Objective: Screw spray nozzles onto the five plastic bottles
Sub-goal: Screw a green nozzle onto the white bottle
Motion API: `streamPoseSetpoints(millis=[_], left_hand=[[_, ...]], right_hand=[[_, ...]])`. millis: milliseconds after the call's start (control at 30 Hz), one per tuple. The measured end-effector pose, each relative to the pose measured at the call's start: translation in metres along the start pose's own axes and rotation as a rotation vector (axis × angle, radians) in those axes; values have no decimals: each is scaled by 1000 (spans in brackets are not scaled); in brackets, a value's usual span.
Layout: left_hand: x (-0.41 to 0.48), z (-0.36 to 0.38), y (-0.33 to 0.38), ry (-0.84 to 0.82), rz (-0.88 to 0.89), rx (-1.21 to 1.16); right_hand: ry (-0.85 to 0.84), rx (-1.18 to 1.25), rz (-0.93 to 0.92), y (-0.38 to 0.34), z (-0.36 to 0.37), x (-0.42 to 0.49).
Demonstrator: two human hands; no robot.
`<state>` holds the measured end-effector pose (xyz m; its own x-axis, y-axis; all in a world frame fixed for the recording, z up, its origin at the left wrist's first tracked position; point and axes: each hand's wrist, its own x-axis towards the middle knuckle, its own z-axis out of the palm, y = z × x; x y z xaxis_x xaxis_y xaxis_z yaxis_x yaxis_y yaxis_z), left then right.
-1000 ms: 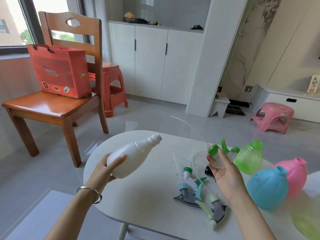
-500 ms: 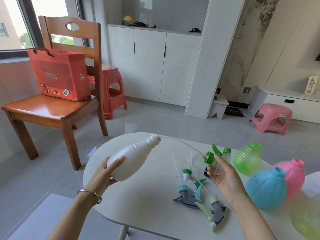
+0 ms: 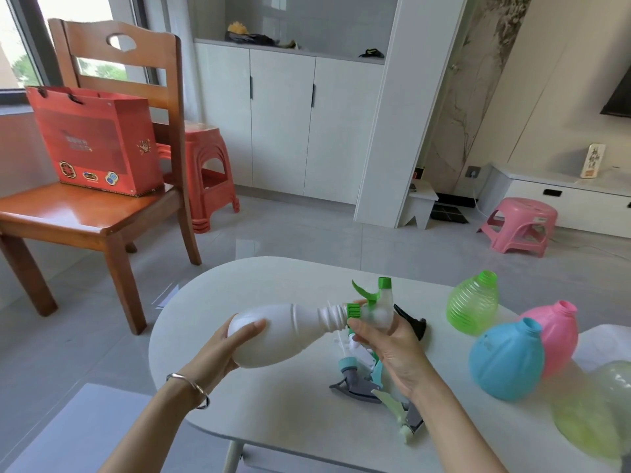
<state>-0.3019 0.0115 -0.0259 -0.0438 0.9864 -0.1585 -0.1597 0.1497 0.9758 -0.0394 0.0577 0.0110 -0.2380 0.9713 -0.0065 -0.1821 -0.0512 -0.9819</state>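
My left hand (image 3: 227,346) grips the base of a white bottle (image 3: 283,331), held on its side above the white table (image 3: 273,411) with its threaded neck pointing right. My right hand (image 3: 389,353) holds a clear spray nozzle with a green collar and trigger (image 3: 370,307); the collar sits at the bottle's mouth. On the table to the right stand a green ribbed bottle (image 3: 473,303), a blue bottle (image 3: 505,361) and a pink bottle (image 3: 555,331), all without nozzles. A pale yellow-green bottle (image 3: 594,414) shows blurred at the right edge.
Loose nozzles lie under my right hand: a grey and teal one (image 3: 355,380), a pale green one (image 3: 403,418) and a black one (image 3: 411,322). A wooden chair (image 3: 85,216) with a red paper bag (image 3: 95,141) stands left of the table.
Both hands came together: the white bottle tipped from tilted-up to lying sideways, and the green nozzle moved left to its mouth, its tube no longer visible.
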Motion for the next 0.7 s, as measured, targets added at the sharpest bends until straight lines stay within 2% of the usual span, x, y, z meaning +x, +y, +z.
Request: streamPoseSetpoints(millis=[67,233,333,433,500,600,700], left_hand=[[1,3,1,-10,-35,-21],[0,-1,0,-1,-127,21],[-1,3,3,-27,-83,-23],[2,1,7,-121,5,-75],[0,1,8,-190,-54,-101],[-3,7,6,-129,-169,53],[-2,9,5,-126,-12,82]], right_hand=[[-10,-61,-30,-2,-1,1],[-181,-259,-55,-7,-8,-1],[-95,-206,-44,-4,-10,1],[-18,-109,0,-1,-10,3],[16,-54,14,1,-8,4],[54,-17,4,2,-8,6],[69,11,21,1,-12,8]])
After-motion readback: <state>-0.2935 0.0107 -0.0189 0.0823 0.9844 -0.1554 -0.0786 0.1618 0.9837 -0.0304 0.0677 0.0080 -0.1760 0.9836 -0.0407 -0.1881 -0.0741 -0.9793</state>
